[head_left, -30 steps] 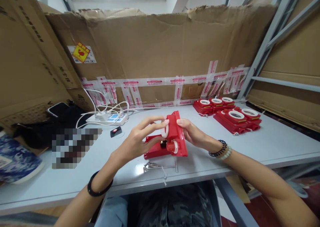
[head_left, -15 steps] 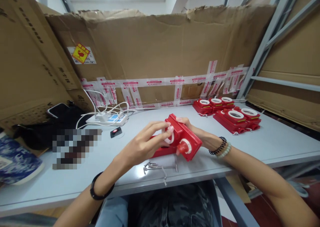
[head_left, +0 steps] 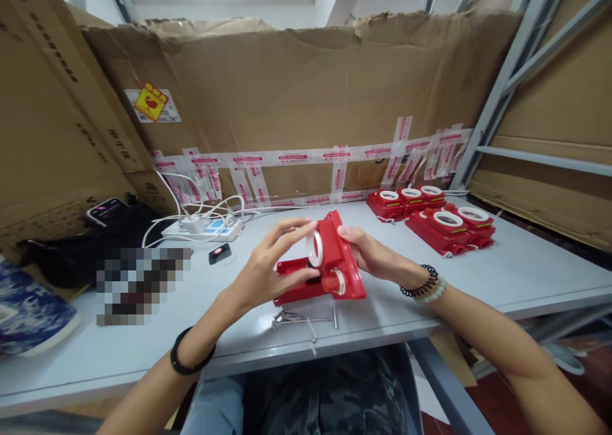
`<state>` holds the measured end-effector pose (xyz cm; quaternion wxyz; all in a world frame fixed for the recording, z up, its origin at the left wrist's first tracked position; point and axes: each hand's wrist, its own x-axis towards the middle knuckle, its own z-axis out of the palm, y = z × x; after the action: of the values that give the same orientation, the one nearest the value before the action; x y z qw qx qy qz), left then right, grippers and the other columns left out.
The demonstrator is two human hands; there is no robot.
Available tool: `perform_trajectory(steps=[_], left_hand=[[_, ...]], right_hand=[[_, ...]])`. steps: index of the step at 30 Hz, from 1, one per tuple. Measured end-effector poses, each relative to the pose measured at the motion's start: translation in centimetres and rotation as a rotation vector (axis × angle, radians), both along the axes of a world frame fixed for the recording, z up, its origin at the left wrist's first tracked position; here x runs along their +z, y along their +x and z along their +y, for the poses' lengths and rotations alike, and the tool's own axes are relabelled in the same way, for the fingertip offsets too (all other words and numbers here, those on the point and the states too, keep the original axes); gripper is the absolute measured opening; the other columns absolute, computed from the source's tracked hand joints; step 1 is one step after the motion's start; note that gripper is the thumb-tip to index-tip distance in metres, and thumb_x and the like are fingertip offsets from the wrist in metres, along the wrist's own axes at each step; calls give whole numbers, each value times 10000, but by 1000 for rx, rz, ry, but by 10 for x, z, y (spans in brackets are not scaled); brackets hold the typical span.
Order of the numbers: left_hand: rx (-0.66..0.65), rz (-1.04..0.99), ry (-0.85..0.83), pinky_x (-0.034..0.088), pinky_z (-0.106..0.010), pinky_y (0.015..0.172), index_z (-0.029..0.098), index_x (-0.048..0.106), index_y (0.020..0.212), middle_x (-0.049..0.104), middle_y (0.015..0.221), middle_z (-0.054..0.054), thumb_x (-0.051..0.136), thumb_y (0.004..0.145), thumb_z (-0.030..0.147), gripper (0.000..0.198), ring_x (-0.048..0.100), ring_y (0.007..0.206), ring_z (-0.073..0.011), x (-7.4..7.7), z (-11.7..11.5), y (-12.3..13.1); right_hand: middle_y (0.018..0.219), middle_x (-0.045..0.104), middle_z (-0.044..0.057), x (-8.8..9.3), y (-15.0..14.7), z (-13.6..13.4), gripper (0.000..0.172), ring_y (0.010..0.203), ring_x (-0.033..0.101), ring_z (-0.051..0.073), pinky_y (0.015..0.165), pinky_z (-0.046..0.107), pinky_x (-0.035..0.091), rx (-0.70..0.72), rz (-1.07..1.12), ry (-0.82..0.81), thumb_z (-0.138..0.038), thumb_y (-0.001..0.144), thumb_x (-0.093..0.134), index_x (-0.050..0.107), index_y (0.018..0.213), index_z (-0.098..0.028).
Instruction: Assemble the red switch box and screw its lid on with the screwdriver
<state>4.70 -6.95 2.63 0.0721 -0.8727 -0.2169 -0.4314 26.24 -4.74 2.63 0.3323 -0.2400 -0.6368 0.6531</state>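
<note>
A red box cover (head_left: 332, 251), with a white ring and a round red knob on its face, is held tilted above the table. My right hand (head_left: 375, 253) grips its right edge, the thumb at the upper part. Around the white ring (head_left: 315, 249) curve the thumb and fingers of my left hand (head_left: 268, 263), fingertips at its upper and lower rim. Below and behind the cover lies an open red box base (head_left: 294, 293), partly hidden by my left hand. A metal rod piece (head_left: 306, 321) with white string lies near the table's front edge.
Several finished-looking red boxes (head_left: 442, 231) with white rings stand at the back right. A white power strip (head_left: 203, 229) with tangled cables, a small black object (head_left: 220, 254) and a black bag (head_left: 71, 250) are on the left. Cardboard (head_left: 287, 97) walls the back.
The cover has turned, so its ring and knob now face left toward my left hand. My left fingers have spread wider around the ring, and more of the open base shows.
</note>
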Motion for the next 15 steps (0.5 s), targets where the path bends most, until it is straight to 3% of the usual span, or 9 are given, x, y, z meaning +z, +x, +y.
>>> perform_trajectory(steps=[6, 15], left_hand=[[-10, -135, -42, 519, -369, 891, 204, 549, 1240, 610, 1116, -103, 651, 854, 263, 404, 600, 1048, -206, -2, 0, 6], [-22, 56, 148, 548, -360, 876, 162, 530, 1211, 549, 1153, -146, 590, 886, 177, 330, 581, 1091, -222, -1, -10, 9]], right_hand=[[771, 692, 31, -6, -4, 1, 489, 616, 657, 153, 533, 259, 521, -95, 49, 30, -616, 743, 602, 566, 938, -170], [647, 684, 48, 1, -3, -2, 481, 508, 627, 144, 462, 238, 501, 90, 47, -168, -630, 813, 452, 561, 799, -161]])
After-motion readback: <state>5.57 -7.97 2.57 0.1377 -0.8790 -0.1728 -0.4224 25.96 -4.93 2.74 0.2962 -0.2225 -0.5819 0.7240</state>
